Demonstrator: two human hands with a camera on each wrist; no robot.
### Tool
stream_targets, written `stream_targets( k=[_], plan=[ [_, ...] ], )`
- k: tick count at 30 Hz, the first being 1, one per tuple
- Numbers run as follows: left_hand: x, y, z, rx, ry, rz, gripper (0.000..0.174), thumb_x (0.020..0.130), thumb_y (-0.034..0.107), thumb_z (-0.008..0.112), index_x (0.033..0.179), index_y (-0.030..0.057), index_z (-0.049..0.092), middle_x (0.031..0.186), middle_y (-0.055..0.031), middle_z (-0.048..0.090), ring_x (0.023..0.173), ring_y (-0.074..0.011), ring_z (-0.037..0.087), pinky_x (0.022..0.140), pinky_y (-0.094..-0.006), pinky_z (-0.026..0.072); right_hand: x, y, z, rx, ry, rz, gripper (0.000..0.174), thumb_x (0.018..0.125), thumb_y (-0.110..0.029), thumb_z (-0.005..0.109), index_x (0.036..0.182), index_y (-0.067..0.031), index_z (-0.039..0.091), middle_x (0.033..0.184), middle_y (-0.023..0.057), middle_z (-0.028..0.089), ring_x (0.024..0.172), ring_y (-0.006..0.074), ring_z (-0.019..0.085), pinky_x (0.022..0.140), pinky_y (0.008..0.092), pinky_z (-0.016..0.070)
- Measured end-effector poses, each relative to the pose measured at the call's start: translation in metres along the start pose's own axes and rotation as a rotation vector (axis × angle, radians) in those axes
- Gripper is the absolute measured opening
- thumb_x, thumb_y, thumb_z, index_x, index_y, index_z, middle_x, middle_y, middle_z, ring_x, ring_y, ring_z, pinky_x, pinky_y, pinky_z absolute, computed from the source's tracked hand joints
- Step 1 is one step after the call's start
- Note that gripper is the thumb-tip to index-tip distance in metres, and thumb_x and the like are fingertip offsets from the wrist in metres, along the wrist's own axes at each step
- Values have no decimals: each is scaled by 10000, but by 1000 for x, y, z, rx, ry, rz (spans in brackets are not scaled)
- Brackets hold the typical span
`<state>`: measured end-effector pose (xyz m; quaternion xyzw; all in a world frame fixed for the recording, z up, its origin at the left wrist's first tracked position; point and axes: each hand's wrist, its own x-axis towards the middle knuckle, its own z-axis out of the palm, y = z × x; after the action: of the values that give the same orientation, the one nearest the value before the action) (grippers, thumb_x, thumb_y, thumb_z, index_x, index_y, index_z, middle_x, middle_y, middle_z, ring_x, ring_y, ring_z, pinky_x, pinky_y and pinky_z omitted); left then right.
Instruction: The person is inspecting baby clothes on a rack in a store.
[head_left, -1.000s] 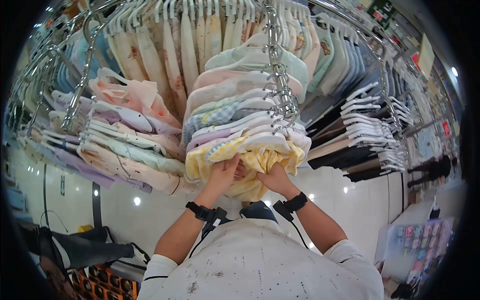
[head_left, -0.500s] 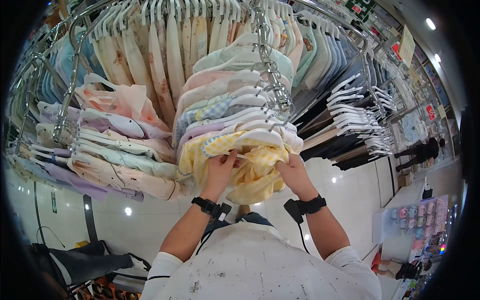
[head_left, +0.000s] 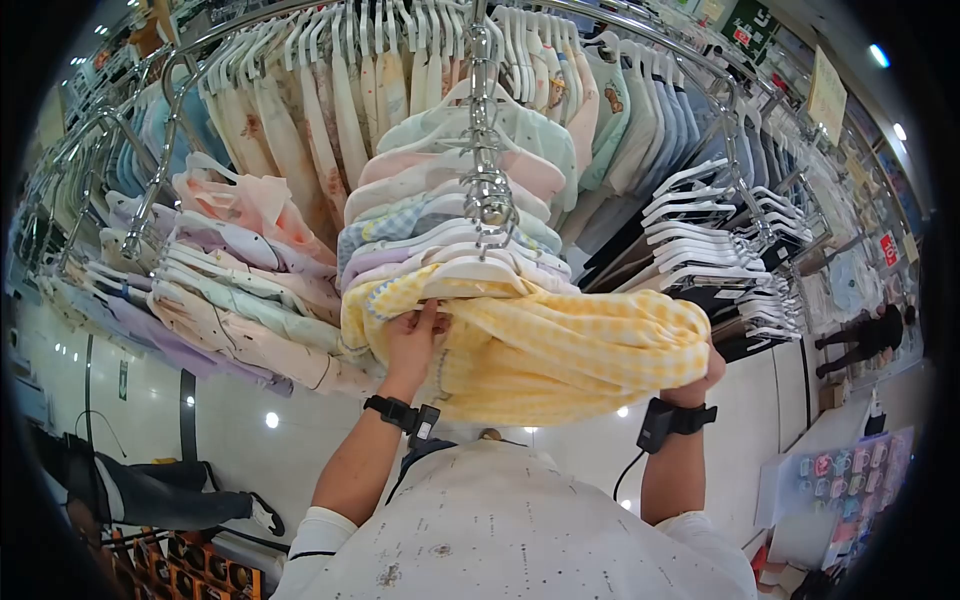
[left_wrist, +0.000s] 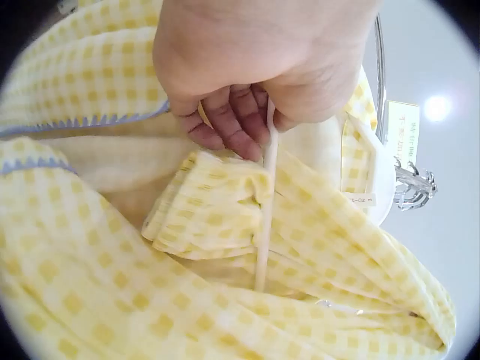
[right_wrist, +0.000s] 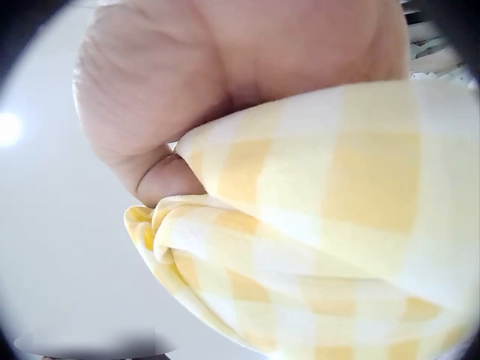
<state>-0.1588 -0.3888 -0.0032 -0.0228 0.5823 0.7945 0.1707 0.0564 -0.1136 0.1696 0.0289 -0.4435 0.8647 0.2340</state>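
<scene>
Yellow checked garment hung at a white hanger, fabric spread sideways. Left hand held the garment near its left end; right hand gripped its far right end. Behind the garment: chrome rail, pastel clothes noted along it. Peach top lay behind-left, dark trousers behind-right. Farther right of the garment, a person was visible.

Pale, glossy tiles make up the floor — crossed by dark strips and dotted with bright reflections. Chrome clothing racks fill the middle of the shop. At the upper right, 2 lamps shine near a yellowish paper sign and a green board — a red sign hangs lower. A pale display stand stands at the lower right.
</scene>
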Motion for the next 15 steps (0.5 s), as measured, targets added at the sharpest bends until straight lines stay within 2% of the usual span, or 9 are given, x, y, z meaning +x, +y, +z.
stream_targets(
  k=[3,5,6,7,8,9,10,14,15],
  plan=[
    [-3,-2,0,-61,19,-24,250,988,260,674,990,10,676,864,-69,711,782,-144,688,713,-278,546,-17,-10,-28,-196,160,181,399,902,-104,573,1270,47,596,1275,207,646,1161,299,644,1019,430,510],
    [-7,9,4,-81,27,-44,238,984,265,679,984,27,666,887,-62,704,803,-156,693,721,-296,548,-10,6,-33,-573,-134,187,340,935,-108,644,1252,15,630,1137,96,705,1001,175,675,912,309,523],
    [-11,11,5,-105,37,-69,227,981,269,684,978,44,656,909,-56,698,825,-167,698,729,-314,551,-5,24,-56,-428,-141,512,325,933,-112,639,1232,14,638,1133,71,693,1011,129,646,894,282,507],
    [-13,9,5,-102,45,-68,227,981,269,684,978,44,656,909,-56,698,825,-167,698,729,-314,551,9,36,-44,-475,-286,671,263,933,-98,604,1162,26,642,1116,52,681,995,112,637,884,271,504],
    [-12,9,6,-105,47,-83,224,982,275,681,992,53,648,922,-50,689,843,-171,697,738,-323,551,6,64,-52,-682,-256,614,259,917,-81,554,1142,28,621,1081,44,662,969,115,618,862,264,498],
    [-11,8,6,-109,51,-101,223,983,280,679,1007,62,641,934,-43,681,862,-175,696,746,-331,551,14,67,-21,-848,-348,599,273,908,-79,517,1150,20,597,1012,44,636,922,115,590,827,275,492],
    [-13,5,7,-103,59,-104,223,983,280,679,1007,62,641,934,-43,681,862,-175,696,746,-331,551,10,85,-18,-916,-271,685,290,899,-78,502,1164,10,582,994,67,619,907,116,569,815,285,480],
    [-9,1,9,-155,73,-79,229,980,268,683,1023,46,652,932,-57,684,864,-180,696,754,-324,554,9,145,-17,-688,-363,547,286,922,-145,561,1145,34,570,957,78,621,848,163,585,789,282,486],
    [-12,-2,7,-169,74,-80,238,982,256,682,1034,25,662,928,-64,688,854,-175,695,759,-317,557,11,148,-4,-716,-221,632,334,927,-191,600,1156,49,562,957,91,636,858,196,602,789,281,494]
  ],
)
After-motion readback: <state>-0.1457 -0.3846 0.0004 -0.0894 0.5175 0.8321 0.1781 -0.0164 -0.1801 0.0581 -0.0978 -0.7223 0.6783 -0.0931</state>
